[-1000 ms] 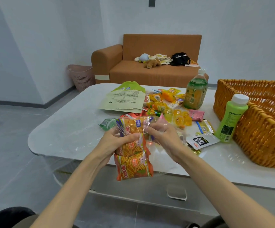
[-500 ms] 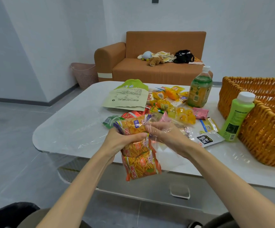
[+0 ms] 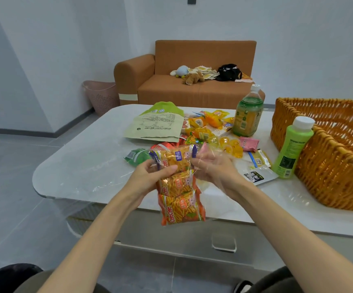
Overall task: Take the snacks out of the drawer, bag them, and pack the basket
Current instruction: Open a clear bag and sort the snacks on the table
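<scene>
Our left hand (image 3: pixel 150 176) grips a strip of orange snack packets (image 3: pixel 179 199) near its top; our right hand (image 3: pixel 211 169) pinches a clear bag (image 3: pixel 207 152) beside it. The strip hangs lengthwise downward. The basket (image 3: pixel 329 176) sits rightward, nearer our right hand.

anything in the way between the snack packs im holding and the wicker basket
The light green bottle stands by the wicker basket's near wall, on the straight line from the snack packs. Lifting over it should probably work.
</scene>
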A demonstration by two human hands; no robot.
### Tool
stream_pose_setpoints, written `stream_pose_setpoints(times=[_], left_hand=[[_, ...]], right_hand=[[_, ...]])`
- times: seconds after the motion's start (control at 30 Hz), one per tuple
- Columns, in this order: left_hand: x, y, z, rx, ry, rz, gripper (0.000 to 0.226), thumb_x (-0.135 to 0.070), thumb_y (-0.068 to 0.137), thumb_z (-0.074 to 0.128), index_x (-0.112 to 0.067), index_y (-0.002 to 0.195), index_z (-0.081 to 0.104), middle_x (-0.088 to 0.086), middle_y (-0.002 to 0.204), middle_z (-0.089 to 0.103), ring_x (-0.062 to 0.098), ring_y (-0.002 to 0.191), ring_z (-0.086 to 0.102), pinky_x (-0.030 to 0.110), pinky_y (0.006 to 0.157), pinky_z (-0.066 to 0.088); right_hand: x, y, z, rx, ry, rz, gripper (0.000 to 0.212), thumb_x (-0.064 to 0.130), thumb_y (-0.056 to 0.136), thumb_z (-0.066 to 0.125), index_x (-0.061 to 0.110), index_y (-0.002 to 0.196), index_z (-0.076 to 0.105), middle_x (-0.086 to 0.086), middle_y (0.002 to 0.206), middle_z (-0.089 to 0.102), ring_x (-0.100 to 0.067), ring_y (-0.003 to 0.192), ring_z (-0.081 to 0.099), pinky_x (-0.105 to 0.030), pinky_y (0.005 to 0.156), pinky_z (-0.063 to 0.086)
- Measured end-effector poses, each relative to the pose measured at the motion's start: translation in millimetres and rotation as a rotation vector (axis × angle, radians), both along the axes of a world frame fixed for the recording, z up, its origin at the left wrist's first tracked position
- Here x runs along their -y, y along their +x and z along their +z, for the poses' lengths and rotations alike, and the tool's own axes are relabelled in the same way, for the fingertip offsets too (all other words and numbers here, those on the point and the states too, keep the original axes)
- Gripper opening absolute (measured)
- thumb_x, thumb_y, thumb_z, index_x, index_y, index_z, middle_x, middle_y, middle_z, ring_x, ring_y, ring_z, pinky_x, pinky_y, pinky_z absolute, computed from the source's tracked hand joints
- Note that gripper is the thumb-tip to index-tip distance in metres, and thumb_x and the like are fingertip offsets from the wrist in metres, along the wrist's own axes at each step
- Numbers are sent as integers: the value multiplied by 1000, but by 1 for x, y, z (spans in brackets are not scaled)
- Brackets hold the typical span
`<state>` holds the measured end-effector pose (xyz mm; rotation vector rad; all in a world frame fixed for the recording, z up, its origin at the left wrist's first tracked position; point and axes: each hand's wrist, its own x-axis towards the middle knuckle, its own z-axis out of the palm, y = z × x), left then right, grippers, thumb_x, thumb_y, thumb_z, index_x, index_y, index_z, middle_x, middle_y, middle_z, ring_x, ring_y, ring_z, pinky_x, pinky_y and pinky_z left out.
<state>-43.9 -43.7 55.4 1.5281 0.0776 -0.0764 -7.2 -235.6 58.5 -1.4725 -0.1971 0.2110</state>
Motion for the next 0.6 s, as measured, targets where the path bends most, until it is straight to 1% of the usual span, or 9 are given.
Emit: stream_pose_setpoints(times=[0.07,0.13,0.2,0.27,0.37,0.43,0.5,0.53,0.6], left_hand=[[1,-1,-2,29,42,38,31,-19,73,79,-16,101,65,-1,94,72,9,81,70,25,70,58],[3,-2,-3,79,96,70,26,-22,75,78,-20,96,64,-5,93,71,5,81,69,19,67,55],[5,-4,-7,114,127,89,32,-31,73,77,-23,101,62,-5,101,70,7,91,67,21,75,55],[9,-5,-11,114,131,92,48,-44,65,76,-26,107,59,-5,108,68,11,101,65,29,86,54],[8,-1,-11,72,62,92,59,-57,56,74,-33,106,55,-3,114,67,16,103,66,39,92,53],[6,0,-9,57,43,93,57,-55,60,73,-33,109,54,-2,116,67,17,102,67,40,92,53],[3,1,-9,50,51,124,60,-52,64,71,-27,117,54,-2,115,67,17,99,68,39,90,54],[2,0,-9,46,44,144,65,-53,65,70,-24,121,54,-1,115,67,18,99,68,39,90,54],[-1,0,-9,20,24,158,82,-57,61,70,-16,129,50,4,119,66,20,98,68,40,89,55]], right_hand=[[1,-4,2,-11,-15,53,9,8,89,63,9,80,63,-6,81,72,-14,61,67,-29,68,55],[2,-8,3,-33,-29,138,14,6,93,57,13,82,62,5,69,71,-7,61,67,-23,67,54],[4,-9,1,-77,5,212,18,3,96,50,15,91,63,8,74,72,-5,69,69,-19,68,54],[5,-9,1,-144,88,267,20,4,97,47,15,103,64,5,88,74,-7,79,70,-18,73,55],[5,-10,3,-224,169,314,26,6,98,47,17,117,60,9,96,74,-7,85,68,-18,77,54],[4,-10,2,-182,112,293,28,7,96,52,21,118,60,8,99,73,-9,89,69,-20,77,55],[4,-10,-1,-126,15,236,33,6,90,61,19,120,60,0,100,72,-15,89,71,-26,76,57],[4,-10,-3,-103,-38,213,34,6,88,65,17,120,60,-4,98,72,-18,88,71,-29,76,58],[3,-12,-6,-63,-133,181,26,8,85,69,13,111,62,-10,95,72,-21,85,71,-32,78,59]])
